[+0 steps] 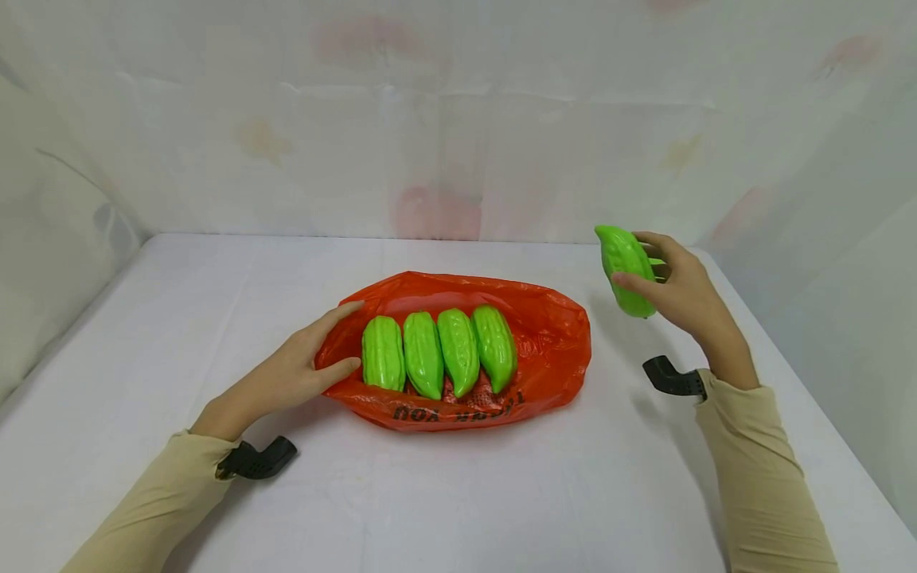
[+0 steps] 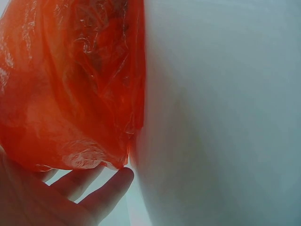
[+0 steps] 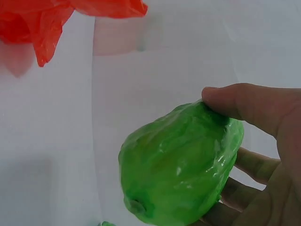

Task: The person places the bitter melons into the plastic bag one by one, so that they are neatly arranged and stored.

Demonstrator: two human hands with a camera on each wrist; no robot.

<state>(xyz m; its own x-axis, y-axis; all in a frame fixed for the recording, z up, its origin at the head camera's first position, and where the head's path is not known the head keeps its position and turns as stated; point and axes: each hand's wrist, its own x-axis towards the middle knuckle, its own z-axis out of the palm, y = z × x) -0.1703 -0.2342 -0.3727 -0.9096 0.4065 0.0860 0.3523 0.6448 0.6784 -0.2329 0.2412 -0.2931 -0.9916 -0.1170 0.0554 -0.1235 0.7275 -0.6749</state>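
In the head view a red plastic bag (image 1: 552,342) lies on the table with its mouth spread wide. Several glossy green bitter melons (image 1: 423,354) lie side by side in it. At the bag's left end is my left hand (image 1: 301,362), thumb and fingers spread and touching the rim. The left wrist view shows straight fingers against the bag's wall (image 2: 75,103). My right hand (image 1: 684,286) holds another bitter melon (image 1: 625,270) above the table, right of the bag and apart from it. In the right wrist view the thumb presses one side of this melon (image 3: 178,165), fingers behind.
A white cloth covers the table (image 1: 458,493). Behind it hangs a pale patterned curtain (image 1: 344,143), which also runs along both sides. Each wrist carries a black camera mount (image 1: 673,378). A small green tip (image 3: 107,223) shows at the right wrist view's lower edge.
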